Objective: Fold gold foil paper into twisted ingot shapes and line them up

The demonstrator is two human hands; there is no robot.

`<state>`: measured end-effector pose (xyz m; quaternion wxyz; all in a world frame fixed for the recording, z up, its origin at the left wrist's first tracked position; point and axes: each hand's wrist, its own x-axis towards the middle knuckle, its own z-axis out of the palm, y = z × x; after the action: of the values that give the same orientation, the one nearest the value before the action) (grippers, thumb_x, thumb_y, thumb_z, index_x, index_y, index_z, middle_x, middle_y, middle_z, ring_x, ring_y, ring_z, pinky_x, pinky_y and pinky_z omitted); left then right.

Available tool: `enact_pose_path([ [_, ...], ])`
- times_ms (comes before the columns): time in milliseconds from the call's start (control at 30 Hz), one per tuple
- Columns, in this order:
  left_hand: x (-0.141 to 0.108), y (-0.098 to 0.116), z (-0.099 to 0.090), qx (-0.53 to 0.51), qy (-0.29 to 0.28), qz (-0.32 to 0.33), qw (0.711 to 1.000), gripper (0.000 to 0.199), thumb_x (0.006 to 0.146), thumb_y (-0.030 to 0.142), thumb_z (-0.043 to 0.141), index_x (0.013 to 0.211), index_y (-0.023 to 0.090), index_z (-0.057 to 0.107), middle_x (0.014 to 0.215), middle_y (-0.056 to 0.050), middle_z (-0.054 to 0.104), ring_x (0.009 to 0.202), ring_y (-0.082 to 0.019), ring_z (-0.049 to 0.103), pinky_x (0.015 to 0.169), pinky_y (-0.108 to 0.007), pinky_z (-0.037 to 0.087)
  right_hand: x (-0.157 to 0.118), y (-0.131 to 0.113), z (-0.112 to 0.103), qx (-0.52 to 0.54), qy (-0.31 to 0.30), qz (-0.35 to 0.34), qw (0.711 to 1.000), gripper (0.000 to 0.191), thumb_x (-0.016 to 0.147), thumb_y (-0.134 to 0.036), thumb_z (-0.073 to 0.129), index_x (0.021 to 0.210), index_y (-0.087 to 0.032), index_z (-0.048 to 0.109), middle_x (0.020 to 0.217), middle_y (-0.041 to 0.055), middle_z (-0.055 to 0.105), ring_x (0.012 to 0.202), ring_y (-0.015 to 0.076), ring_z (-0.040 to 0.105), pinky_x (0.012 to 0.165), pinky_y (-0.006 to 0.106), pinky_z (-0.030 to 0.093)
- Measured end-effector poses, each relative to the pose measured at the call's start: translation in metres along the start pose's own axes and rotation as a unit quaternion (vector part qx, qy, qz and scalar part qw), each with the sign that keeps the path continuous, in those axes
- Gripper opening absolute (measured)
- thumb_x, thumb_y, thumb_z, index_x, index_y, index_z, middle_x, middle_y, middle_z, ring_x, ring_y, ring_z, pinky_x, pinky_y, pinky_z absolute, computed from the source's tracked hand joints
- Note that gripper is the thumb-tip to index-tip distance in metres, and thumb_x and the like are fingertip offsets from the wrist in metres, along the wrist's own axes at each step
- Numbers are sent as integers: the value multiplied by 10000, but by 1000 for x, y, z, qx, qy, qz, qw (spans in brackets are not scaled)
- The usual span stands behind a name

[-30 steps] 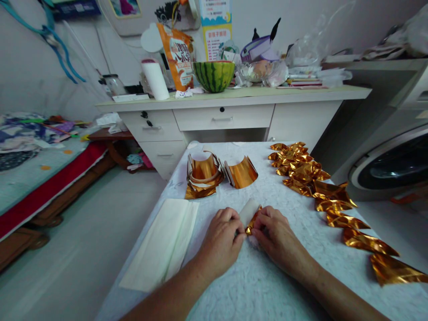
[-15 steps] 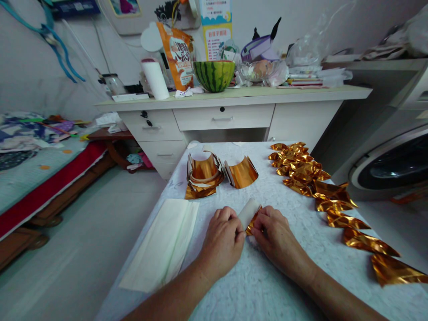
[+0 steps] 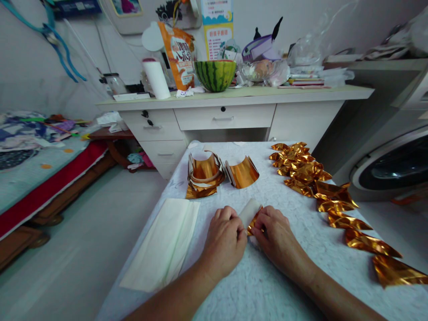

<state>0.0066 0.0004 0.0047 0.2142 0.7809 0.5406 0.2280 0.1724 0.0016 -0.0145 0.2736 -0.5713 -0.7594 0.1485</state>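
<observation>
Between my two hands a pale rolled piece of paper (image 3: 249, 213) lies slantwise on the cloth-covered table (image 3: 227, 290), with crumpled gold foil paper (image 3: 253, 223) along its right side. My left hand (image 3: 224, 240) is closed, thumb and fingers pinched at the roll's near left edge. The fingers of my right hand (image 3: 277, 236) are bent and pressed together on the gold foil paper. My fingers partly hide both pieces. Beyond them sit a curled stack of gold foil sheets (image 3: 204, 171) and one separate curved gold sheet (image 3: 244, 173).
Several twisted gold foil pieces (image 3: 334, 205) run down the table's right side. Flat cream paper sheets (image 3: 163, 245) lie left of my left hand. A white desk (image 3: 224, 111) with a cut watermelon (image 3: 215, 75) stands behind; a washing machine (image 3: 394, 147) is at right, a bed (image 3: 43, 165) at left.
Almost nothing differs. Both hands stay on the roll and the foil, and the whole view has shifted very slightly.
</observation>
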Motion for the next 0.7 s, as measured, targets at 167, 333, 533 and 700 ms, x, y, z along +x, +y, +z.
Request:
enact_pose_path([
  [167,1,0,3,10,3,-4,1000,116,795,145,609,701,193,562,905,-24,509,925,-208,472,837,-357,405,0,0,-1,-1,-13,6,1000,142,772,-104,560,661,-189,533,797,44,546,764,194,482,699,320,338],
  [333,1,-1,4,15,5,-4,1000,116,784,122,607,704,192,561,907,-25,501,921,-206,466,826,-349,401,0,-1,-1,-8,-16,14,1000,143,772,-108,566,659,-191,540,802,42,545,771,194,486,702,319,337],
  [533,0,0,5,13,2,-12,1000,121,775,116,607,712,196,541,905,-22,494,912,-206,462,827,-354,394,1,0,0,-11,-12,8,1000,141,766,-112,566,654,-192,535,791,38,542,758,190,480,686,312,330],
  [700,-1,0,6,15,6,-18,1000,121,771,103,596,770,203,528,931,-23,490,937,-213,456,841,-363,386,0,2,2,-22,-8,8,1000,126,749,-109,571,665,-196,537,795,39,539,757,193,478,679,309,327],
])
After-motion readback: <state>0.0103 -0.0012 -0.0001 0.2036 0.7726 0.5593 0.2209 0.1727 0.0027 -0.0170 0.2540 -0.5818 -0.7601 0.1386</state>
